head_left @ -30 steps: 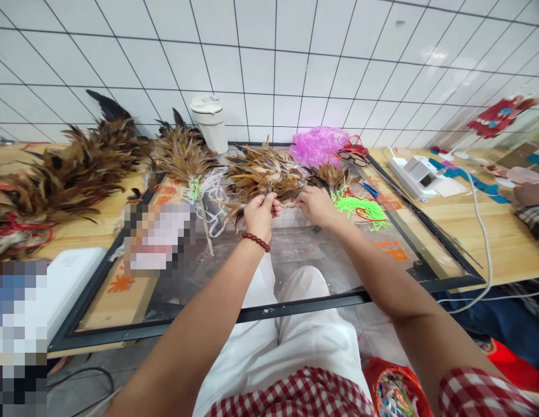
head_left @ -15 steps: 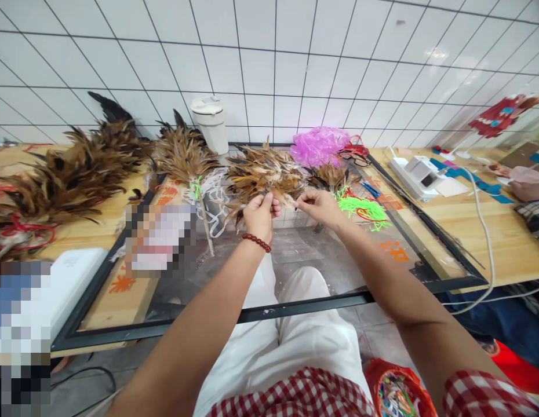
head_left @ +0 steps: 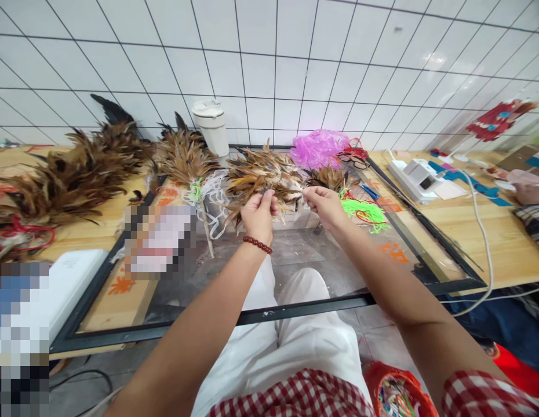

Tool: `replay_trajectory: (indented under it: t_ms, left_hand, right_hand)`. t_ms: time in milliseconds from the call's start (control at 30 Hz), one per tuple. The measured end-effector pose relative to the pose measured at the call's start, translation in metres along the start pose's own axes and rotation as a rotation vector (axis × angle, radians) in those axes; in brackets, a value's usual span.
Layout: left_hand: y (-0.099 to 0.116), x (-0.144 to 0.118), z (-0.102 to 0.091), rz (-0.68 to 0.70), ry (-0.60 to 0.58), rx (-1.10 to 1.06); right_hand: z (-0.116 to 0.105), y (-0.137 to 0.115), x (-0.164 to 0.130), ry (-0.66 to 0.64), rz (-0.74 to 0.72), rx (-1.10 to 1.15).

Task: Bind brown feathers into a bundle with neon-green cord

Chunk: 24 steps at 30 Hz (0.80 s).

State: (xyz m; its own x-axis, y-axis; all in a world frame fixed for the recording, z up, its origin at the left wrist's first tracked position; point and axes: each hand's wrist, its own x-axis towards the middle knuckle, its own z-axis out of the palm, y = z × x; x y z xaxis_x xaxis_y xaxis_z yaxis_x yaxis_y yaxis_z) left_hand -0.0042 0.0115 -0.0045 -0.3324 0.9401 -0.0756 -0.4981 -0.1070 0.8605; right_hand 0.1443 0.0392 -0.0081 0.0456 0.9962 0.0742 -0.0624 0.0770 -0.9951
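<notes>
Up over the glass-topped table [head_left: 321, 272], the person holds both hands close together at the far middle of the pane. The left hand [head_left: 259, 215], with a dark red bead bracelet [head_left: 257, 245] at the wrist, is closed around the base of a bunch of brown feathers [head_left: 261, 176], whose tips fan out up and away toward the tiled wall [head_left: 269, 63]. The right hand [head_left: 325, 205] sits just beside it, its thumb and forefinger pinched narrow on a thin pale strand or quill that runs toward the bunch; what exactly it pinches is too small to tell.

Left of the bunch, a finished feather duster [head_left: 185, 159] lies with its wooden stick pointing toward the person, a green tie near its neck, and loose white string [head_left: 212, 197] beside it. Farther left, a large heap of brown and black feathers [head_left: 69, 179] covers the wooden bench. A white lidded cup [head_left: 211, 124] stands against the wall behind the duster. To the right of the hands lie a small feather tuft [head_left: 332, 176], neon green cord [head_left: 365, 211], a pink plastic bag [head_left: 317, 147] and, farther off, a white device [head_left: 419, 176] with a white cable [head_left: 484, 231] trailing across the wood. Another person's hand [head_left: 530, 194] rests at the right edge.
</notes>
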Motion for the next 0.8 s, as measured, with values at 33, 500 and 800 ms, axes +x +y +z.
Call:
replay_trajectory:
  t_ms: [33, 500, 800]
  left_hand:
    - [0.0, -0.002, 0.001, -0.03, -0.04, 0.001]
    - [-0.003, -0.024, 0.003, -0.526, -0.573, 0.111]
    - [-0.007, -0.017, 0.005, -0.362, -0.219, -0.096]
  right_hand:
    - [0.003, -0.001, -0.001, 0.001, 0.017, 0.068]
    - [0.023, 0.0, -0.014, 0.208, -0.13, 0.208]
    - [0.039, 0.008, -0.027, 0.069, -0.115, 0.145]
